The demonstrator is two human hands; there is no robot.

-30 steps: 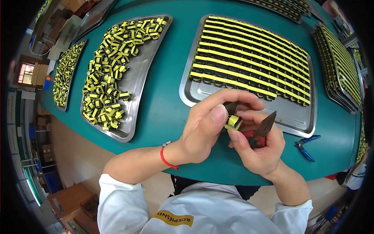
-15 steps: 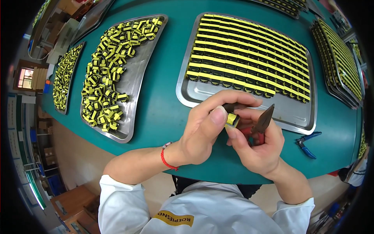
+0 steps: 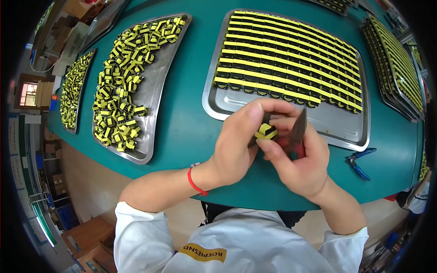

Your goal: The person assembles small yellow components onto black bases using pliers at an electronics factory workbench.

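**Two bare hands meet over a small yellow-and-black block**

The small yellow-and-black block (image 3: pixel 266 132) is raised above the near part of a green tabletop (image 3: pixel 191 123), between the two hands. The right hand (image 3: pixel 302 157) has its thumb pressed against the block's near edge, its forefinger bent close by on the far side. The other fingers of this hand curl in around pliers with red handles and dark, pointed metal jaws, whose tips point up and away.

The left hand (image 3: pixel 236 141) stands cupped just left of the block, thumb up and fingers arched over toward the right hand. Something dark and mostly hidden lies inside its curl; how firmly those fingers close, and whether they touch the block, I cannot tell. A braided red bracelet (image 3: pixel 193 181) circles the left wrist.

On the far side, a rounded silver metal tray (image 3: pixel 343 128) holds similar blocks in tight parallel rows, the nearest row stopping short of the right end. To the left, a long silver metal tray (image 3: pixel 157 88) carries a loose heap of them, with bare metal along its right side. Blue-handled hand cutters (image 3: pixel 359 171) lie spread on the tabletop at right, and a stack of loaded metal trays (image 3: pixel 386 84) stands farther right.
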